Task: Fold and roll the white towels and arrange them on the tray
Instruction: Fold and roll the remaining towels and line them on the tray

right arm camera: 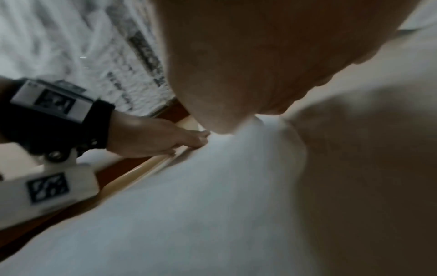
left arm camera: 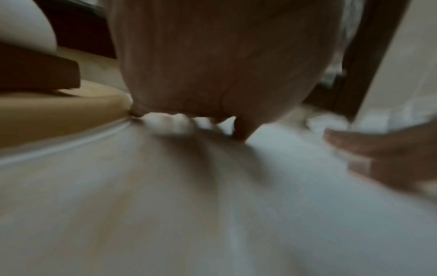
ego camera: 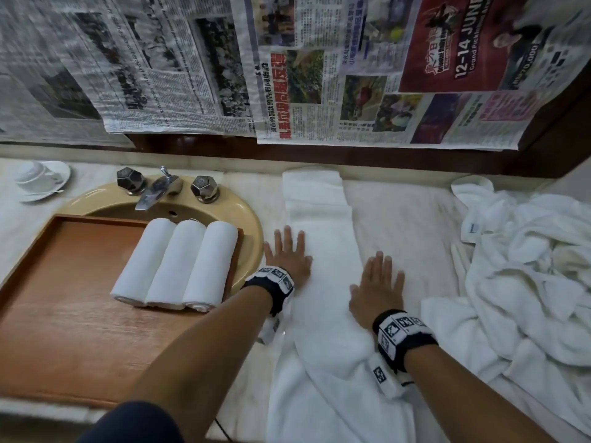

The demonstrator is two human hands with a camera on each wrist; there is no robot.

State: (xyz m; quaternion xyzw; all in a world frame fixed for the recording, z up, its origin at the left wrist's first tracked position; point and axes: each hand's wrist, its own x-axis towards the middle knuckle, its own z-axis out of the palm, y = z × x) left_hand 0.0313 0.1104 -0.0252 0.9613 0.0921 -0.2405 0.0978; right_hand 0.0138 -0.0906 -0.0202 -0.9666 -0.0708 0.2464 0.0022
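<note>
The folded towel [ego camera: 319,251] lies as a long strip on the marble counter [ego camera: 399,219], between the sink [ego camera: 249,225] and a heap of loose white towels [ego camera: 527,266]. The left hand [ego camera: 287,255] and the right hand [ego camera: 379,292] both press on it with flat, spread fingers, probably to smooth the fold before rolling. Three rolled towels [ego camera: 176,263] already lie side by side on the wooden tray [ego camera: 64,282], which rests partly over the sink.
</note>
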